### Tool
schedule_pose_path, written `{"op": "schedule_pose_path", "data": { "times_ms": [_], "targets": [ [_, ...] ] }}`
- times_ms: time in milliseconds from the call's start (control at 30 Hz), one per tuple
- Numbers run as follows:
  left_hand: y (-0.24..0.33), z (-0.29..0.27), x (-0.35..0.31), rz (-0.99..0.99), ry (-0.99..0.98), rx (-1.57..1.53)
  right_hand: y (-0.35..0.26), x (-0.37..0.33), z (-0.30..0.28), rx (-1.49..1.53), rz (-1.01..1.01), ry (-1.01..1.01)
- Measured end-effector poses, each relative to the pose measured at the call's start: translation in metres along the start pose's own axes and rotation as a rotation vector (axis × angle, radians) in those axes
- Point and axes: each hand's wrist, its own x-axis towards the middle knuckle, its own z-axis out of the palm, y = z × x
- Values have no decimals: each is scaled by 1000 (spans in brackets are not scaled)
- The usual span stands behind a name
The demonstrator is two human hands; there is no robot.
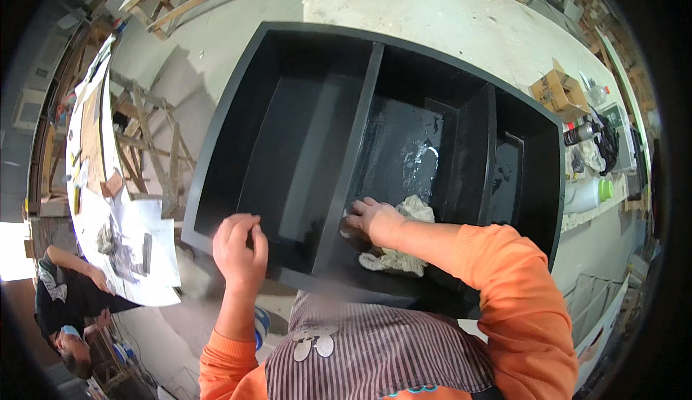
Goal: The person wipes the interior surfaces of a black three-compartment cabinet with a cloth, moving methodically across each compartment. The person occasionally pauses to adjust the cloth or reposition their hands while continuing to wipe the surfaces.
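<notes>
A large black box (352,162), split into three compartments by dividers, stands before me. My right hand (375,221) reaches into the middle compartment, against the left divider, closed on a small pale wad that looks like cloth. Most of that wad is hidden by the fingers. A crumpled cream rag (405,261) lies beneath and beside my right wrist. Wet, shiny patches (420,162) show on the middle compartment's floor, and more in the right one. Over the box's front left rim is my left hand (241,249), its fingers curled in with nothing visible in them.
The box rests partly on a pale worktop (404,11). To the right are a cardboard box (559,94), a white bottle with a green cap (590,194) and a spray can (579,133). At left, a person (72,292) is beside a table with white sheets (148,256).
</notes>
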Motion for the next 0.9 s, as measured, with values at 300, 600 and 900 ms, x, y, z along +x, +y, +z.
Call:
{"op": "schedule_pose_path", "data": {
  "times_ms": [300,600,900],
  "targets": [
    [-1,-1,-2,17,-36,16,89,34,-3,45,156,130],
    [1,-3,-3,-13,-50,14,173,65,-49,119,589,1018],
    [5,-6,-2,-78,-104,73,168,100,-39,-120,700,647]
  ]
}}
